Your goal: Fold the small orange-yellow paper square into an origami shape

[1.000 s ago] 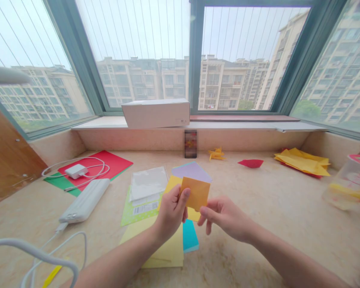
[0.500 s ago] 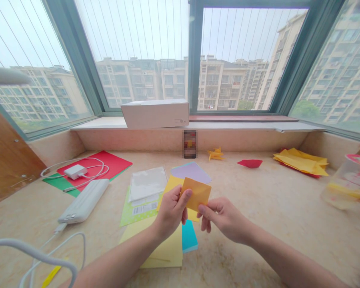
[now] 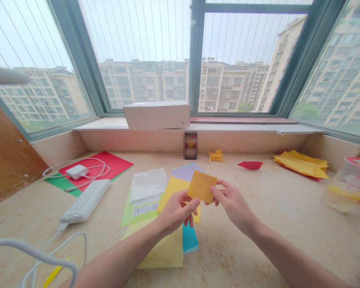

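Between my two hands I hold up a small orange paper square [image 3: 202,186] above the stone ledge [image 3: 273,212]. My right hand [image 3: 232,204] pinches its right edge between thumb and fingers. My left hand [image 3: 178,210] is curled just below it, thumb and fingertips closed on the lower left edge. Under my hands lies a loose stack of coloured sheets: yellow [image 3: 168,244], blue [image 3: 189,238] and lilac [image 3: 184,172].
A clear plastic bag [image 3: 148,184], a white power bank [image 3: 85,201] and a charger [image 3: 76,171] on a red sheet [image 3: 117,163] lie to the left. Folded yellow [image 3: 216,155] and red [image 3: 251,164] pieces, yellow sheets [image 3: 303,163] and a plastic container [image 3: 354,184] lie to the right. A white box [image 3: 157,115] rests on the sill.
The orange square has risen and shifted right. My right hand moved from its lower edge up to its right edge, and my left hand now sits lower on the paper.
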A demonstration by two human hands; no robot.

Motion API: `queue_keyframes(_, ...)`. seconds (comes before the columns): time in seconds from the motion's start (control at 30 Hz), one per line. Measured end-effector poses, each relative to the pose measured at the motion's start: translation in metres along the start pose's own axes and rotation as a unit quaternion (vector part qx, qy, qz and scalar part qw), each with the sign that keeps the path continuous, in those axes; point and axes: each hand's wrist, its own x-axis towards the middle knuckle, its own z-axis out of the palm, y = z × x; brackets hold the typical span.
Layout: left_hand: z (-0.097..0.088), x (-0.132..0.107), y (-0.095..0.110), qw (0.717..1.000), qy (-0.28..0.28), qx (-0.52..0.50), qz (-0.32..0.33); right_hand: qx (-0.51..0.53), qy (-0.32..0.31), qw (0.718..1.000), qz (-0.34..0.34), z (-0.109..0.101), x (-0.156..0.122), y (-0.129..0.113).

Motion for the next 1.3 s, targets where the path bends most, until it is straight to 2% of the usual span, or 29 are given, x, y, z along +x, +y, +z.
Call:
queue_keyframes(0.07,0.0004,0.0022,-0.0007,1.000,0.003,-0.016,-0.009,-0.013,-0.017,1.000,0.001,0.0003,0.0000,0.0000)
queue_keyframes(0.17,0.0005,0.0037,0.0012,0.999,0.043,-0.022,0.004,-0.033,-0.061,0.998,0.002,-0.0016,0.0004,-0.0003)
queue_keyframes(0.27,0.0002,0.0031,0.0042,0.997,0.068,-0.014,0.016,-0.056,-0.074,0.996,-0.007,-0.0041,0.0017,0.0009)
queue_keyframes(0.63,0.0026,-0.0013,0.0065,0.996,0.084,0.007,0.030,-0.027,-0.073,0.997,-0.015,-0.0026,0.0005,-0.0022)
queue_keyframes(0.9,0.0028,0.0007,0.0073,0.992,0.115,-0.032,0.044,-0.041,-0.060,0.997,-0.005,-0.0035,0.0005,-0.0031)
queue_keyframes(1.3,0.0056,-0.0037,0.0056,0.991,0.097,-0.040,0.086,-0.044,-0.084,0.995,-0.010,0.0008,-0.0008,-0.0016)
